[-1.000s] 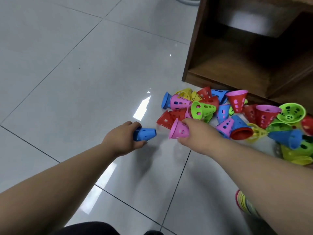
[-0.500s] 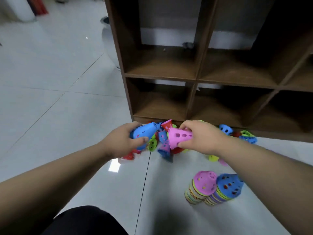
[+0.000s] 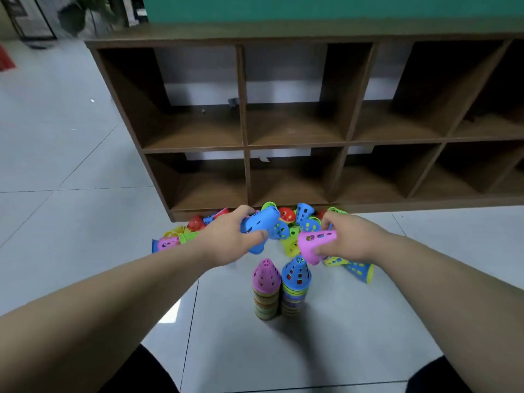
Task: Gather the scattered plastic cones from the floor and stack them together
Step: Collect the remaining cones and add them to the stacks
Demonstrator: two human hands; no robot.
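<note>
Two hands are raised in front of the wooden shelf unit, each holding one cone. The left hand grips a blue cone, fingers curled over its top and thumb pressed along its near side; the cone is tilted, its narrow end toward the shelf unit. The right hand grips a pink cone lying nearly sideways, its wide mouth turned down and to the left, with fingers wrapped over the narrow end and the thumb beneath.

Further from the shelf unit than both hands, two stacks stand upright and touching on the tiled floor: a pink-topped stack on the left and a blue-topped stack on the right.

Many loose cones in red, blue, green, yellow and pink lie scattered along the foot of the shelf unit, below its lower compartments. A blue cone with a yellow rim lies on its side under the right wrist.
</note>
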